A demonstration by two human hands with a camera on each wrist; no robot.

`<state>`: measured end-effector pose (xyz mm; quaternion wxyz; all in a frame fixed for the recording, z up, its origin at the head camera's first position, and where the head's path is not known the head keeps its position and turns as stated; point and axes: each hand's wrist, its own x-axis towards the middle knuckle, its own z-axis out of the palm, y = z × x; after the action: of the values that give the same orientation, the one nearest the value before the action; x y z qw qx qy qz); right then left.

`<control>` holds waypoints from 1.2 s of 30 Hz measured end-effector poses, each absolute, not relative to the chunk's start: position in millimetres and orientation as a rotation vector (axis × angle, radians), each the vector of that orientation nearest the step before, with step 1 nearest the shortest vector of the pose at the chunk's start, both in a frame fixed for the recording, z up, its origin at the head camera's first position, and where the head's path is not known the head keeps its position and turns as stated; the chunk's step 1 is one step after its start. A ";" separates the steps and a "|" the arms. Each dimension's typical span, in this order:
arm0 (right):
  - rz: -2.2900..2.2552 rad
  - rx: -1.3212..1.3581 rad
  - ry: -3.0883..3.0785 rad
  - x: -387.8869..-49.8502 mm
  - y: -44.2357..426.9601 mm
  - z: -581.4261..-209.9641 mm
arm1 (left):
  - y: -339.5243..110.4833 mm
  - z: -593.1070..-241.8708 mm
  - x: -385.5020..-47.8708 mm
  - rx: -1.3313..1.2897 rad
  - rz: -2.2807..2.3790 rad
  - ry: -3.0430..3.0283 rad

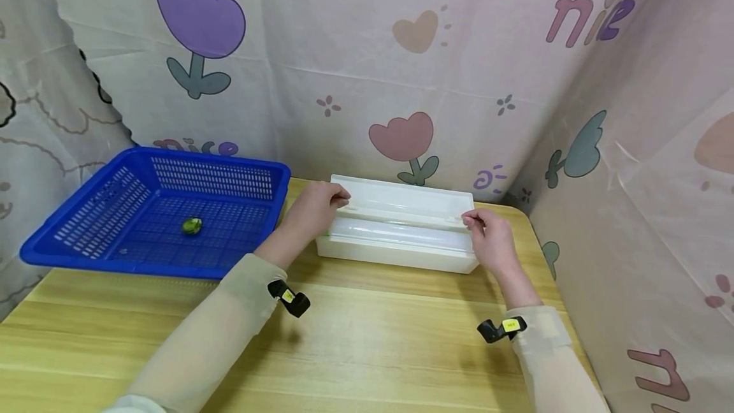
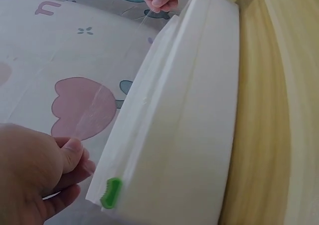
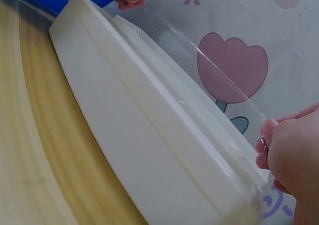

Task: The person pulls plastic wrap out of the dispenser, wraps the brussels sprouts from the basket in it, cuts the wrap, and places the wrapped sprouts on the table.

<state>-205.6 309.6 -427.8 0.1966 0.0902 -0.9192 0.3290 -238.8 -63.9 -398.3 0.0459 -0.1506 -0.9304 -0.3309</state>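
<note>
- Left hand (image 1: pixel 315 209) at white box's (image 1: pixel 395 259) ten o'clock, right hand (image 1: pixel 492 238) at three; fingers closed, each pinching clear film (image 3: pixel 234 84), stretched between them over the box.
- Blue basket (image 1: pixel 155 269) at nine, near left hand.
- Counter (image 1: pixel 390 343) spreads wide at six; right edge near at three.
</note>
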 end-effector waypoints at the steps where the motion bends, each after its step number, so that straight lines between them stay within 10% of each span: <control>1: 0.916 0.250 -2.570 -205.5 309.8 -426.5 | -64.7 -396.7 -239.6 -0.454 -1.023 -2.835; 36: 0.826 0.328 -2.381 -209.0 315.3 -370.8 | -77.7 -338.8 -253.2 -0.509 -1.317 -2.644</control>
<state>-209.0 315.3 -370.8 0.2954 0.1233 -0.8951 0.3104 -253.2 -77.7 -338.8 0.0721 -0.1694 -0.8798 -0.4383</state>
